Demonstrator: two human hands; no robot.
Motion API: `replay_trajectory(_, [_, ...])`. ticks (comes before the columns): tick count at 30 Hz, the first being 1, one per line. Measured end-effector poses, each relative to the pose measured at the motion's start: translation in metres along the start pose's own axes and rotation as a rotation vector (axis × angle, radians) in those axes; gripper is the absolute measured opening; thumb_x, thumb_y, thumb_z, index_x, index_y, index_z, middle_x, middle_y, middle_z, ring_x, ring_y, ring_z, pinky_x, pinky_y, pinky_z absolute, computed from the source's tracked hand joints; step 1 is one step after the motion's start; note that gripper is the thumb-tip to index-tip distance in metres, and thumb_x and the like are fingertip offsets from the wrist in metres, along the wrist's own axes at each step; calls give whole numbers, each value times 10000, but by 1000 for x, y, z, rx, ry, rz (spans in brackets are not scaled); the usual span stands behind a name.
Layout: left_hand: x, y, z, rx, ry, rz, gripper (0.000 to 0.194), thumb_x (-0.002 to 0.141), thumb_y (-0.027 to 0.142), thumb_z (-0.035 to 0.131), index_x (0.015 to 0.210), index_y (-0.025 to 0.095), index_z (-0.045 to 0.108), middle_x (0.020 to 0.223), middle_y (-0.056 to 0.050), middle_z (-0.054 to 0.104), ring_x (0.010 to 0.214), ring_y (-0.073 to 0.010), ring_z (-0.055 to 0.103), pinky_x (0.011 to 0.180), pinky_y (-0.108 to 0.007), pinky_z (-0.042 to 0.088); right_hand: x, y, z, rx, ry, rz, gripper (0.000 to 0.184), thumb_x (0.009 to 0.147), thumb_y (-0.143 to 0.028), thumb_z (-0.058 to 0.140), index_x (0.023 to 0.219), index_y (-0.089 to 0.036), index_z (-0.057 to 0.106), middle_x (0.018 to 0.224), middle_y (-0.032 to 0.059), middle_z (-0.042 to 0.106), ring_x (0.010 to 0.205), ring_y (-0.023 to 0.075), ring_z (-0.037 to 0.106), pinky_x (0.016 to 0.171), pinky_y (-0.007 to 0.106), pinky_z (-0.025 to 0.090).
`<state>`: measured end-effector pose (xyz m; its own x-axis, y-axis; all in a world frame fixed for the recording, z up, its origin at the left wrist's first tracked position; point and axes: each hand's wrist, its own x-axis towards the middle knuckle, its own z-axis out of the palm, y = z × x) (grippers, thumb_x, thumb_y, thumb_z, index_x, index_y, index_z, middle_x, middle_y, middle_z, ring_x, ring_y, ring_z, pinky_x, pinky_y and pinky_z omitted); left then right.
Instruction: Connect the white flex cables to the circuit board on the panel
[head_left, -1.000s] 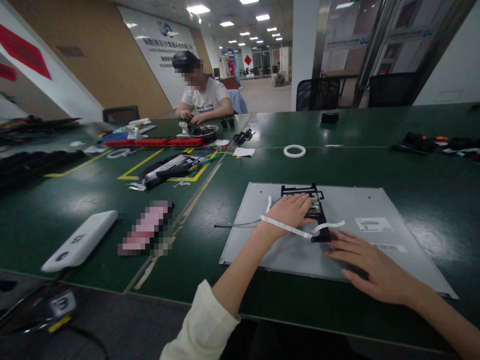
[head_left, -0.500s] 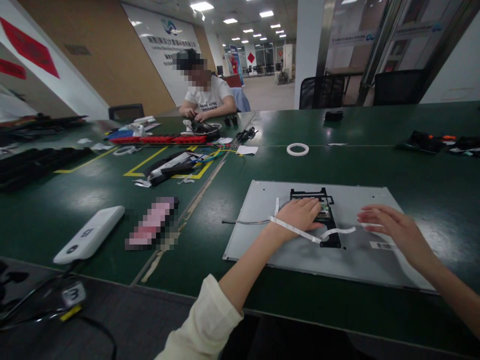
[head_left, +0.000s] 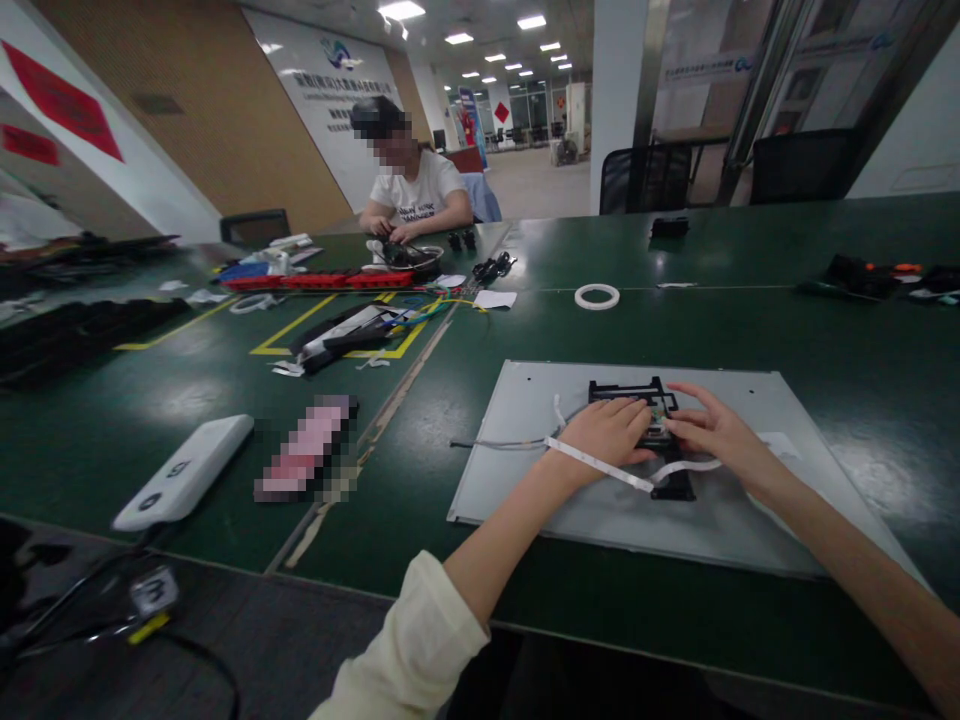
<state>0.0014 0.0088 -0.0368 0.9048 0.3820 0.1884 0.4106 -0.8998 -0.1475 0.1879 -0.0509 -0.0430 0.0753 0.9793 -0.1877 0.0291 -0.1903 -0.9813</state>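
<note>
A grey metal panel lies flat on the green table in front of me. A black bracket with a small circuit board sits on its upper middle. A white flat ribbon cable runs across my left wrist and curls to the right. My left hand rests palm down on the bracket, fingers loosely together. My right hand lies beside it, fingertips touching the board's right side, fingers stretched out. Neither hand visibly grips anything.
A white oblong device and a blurred pink item lie to the left. A tape ring sits further back. Across the table a seated person handles cables. Tools and wires clutter the far left; black parts lie far right.
My right hand has come from the panel's lower right, swung out to the right, then in to the bracket beside my left hand. My left hand has stayed on the bracket.
</note>
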Motion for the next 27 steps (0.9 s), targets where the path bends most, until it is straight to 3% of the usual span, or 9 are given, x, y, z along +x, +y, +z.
replay_trajectory(10, [4, 3, -3, -10, 24, 47, 516, 888, 478, 451, 1252, 113, 454, 1313, -110, 511, 1212, -223, 446, 976, -339, 345, 3, 10, -1, 44, 46, -22, 553, 654, -359, 729, 1150, -240, 516, 889, 19, 625, 745, 157, 619, 604, 239, 494])
replay_trajectory(15, [2, 0, -9, -33, 52, 15, 548, 894, 546, 371, 1231, 124, 466, 1256, -114, 542, 1170, -235, 470, 953, -360, 349, 1, 9, -5, 23, 79, -9, 521, 640, -330, 732, 1118, -231, 548, 885, 21, 624, 752, 163, 619, 588, 235, 483])
replay_trajectory(20, [-3, -8, -20, -7, 66, -108, 373, 943, 386, 350, 1200, 150, 478, 1177, -93, 577, 1120, -215, 498, 917, -344, 363, -3, 8, -17, 7, 111, 21, 530, 643, -353, 731, 1131, -240, 559, 963, 47, 639, 781, 175, 625, 577, 234, 480])
replay_trajectory(23, [-5, -13, -26, 27, 69, -233, 301, 944, 256, 341, 1190, 150, 480, 1124, -87, 597, 1080, -205, 521, 883, -331, 377, -3, 10, -23, 9, 101, 27, 543, 641, -360, 738, 1139, -241, 558, 1004, 58, 637, 823, 194, 630, 602, 252, 496])
replay_trajectory(27, [-7, -20, -33, 64, 25, -430, 289, 932, 225, 337, 1169, 164, 490, 1012, -74, 626, 971, -210, 570, 778, -316, 409, -4, 10, -25, 29, 99, 39, 529, 646, -341, 744, 1132, -245, 559, 1026, 51, 632, 846, 183, 627, 634, 241, 495])
